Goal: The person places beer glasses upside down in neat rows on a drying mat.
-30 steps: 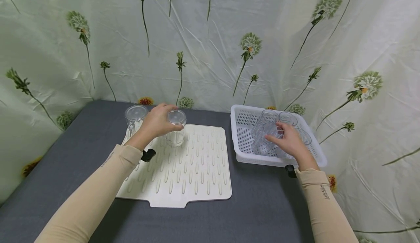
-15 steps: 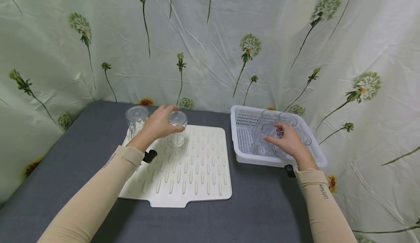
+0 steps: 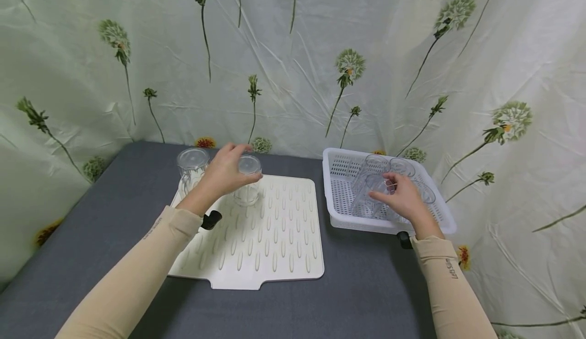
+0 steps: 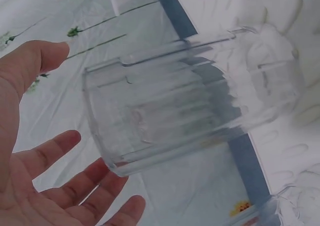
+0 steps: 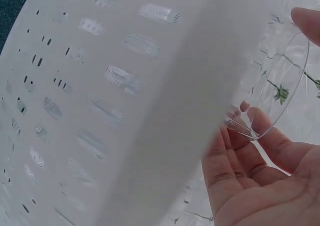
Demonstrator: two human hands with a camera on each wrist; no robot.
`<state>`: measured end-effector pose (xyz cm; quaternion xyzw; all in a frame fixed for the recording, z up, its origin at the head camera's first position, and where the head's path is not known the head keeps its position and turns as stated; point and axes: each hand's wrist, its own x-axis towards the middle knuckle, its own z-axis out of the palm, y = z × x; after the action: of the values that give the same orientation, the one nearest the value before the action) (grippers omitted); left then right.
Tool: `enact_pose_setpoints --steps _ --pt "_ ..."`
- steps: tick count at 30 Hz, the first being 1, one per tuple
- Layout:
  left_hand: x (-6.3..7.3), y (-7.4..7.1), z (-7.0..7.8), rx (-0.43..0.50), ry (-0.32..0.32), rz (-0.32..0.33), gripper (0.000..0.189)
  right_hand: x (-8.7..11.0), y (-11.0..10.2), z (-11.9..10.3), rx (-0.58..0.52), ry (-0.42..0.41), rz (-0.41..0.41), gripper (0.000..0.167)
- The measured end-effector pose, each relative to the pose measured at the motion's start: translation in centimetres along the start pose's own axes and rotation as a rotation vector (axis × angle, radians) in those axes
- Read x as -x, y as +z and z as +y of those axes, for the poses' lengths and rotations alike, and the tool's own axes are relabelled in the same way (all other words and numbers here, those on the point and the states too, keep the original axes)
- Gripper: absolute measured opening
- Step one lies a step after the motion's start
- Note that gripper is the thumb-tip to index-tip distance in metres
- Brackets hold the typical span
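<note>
Cream ridged draining mat [image 3: 270, 250]: carries a clear, straight-sided glass tumbler [image 3: 247, 195], seemingly base-up. White perforated plastic basket [image 3: 361, 222]: holds clear glasses [image 3: 364, 204]. My left hand [image 3: 224, 171]: fingers spread slightly wider than a second ago; tumbler judged released. My right hand [image 3: 403, 195]: spread about a glass rim, contact unclear. Tumbler: transparent, apparently dry.

Six glasses [image 3: 247, 193], one basket [image 3: 359, 222], one mat [image 3: 286, 247]
</note>
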<state>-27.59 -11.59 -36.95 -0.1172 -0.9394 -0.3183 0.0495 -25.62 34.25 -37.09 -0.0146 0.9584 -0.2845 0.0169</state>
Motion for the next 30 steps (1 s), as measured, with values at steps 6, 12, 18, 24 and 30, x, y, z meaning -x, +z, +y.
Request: enact_pose_setpoints --steps 6,12,18,24,30 --pt "0.7 -0.2 0.8 0.04 0.041 0.036 0.071 0.1 0.0 0.0 0.006 -0.004 0.013 0.083" --pt "1.3 -0.1 1.3 0.087 0.081 0.056 0.072 0.2 0.0 0.0 0.0 -0.011 0.018 0.083" --pt "2.1 0.2 1.9 0.109 0.126 0.077 0.071 0.4 0.1 0.0 -0.016 -0.009 0.025 0.083" --pt "2.7 0.8 2.5 0.126 0.177 0.07 0.068 0.6 0.1 0.2 -0.039 -0.001 0.031 0.084" --pt "3.6 1.5 3.1 0.145 0.231 0.061 0.066 0.8 0.1 0.1 -0.047 0.0 0.037 0.085"
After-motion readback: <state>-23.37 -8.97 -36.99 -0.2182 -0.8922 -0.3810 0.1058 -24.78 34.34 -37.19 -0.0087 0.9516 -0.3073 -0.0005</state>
